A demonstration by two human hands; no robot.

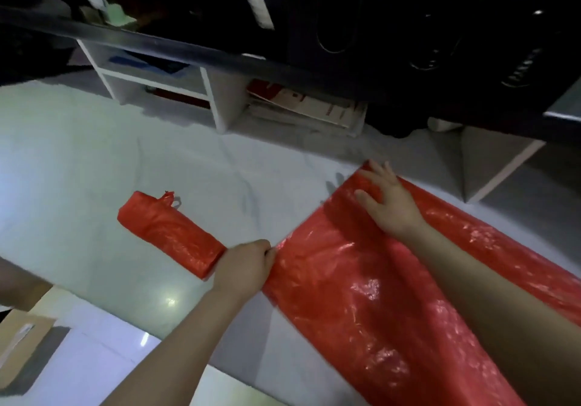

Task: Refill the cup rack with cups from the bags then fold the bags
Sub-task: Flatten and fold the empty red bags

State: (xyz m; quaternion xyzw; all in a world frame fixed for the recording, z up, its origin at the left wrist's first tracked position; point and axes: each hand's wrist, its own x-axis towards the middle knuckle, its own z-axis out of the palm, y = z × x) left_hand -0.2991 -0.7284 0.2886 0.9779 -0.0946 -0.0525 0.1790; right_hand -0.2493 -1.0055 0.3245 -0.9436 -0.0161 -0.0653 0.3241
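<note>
You are folding the big red bag (371, 305). Your left hand (242, 267) pinches its left edge. Your right hand (390, 206) presses the far corner, fingers spread flat. Next, I think, fold it over.

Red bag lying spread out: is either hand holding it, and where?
The left hand pinches the spread red plastic bag at its left edge; the right hand presses on its far corner.
</note>
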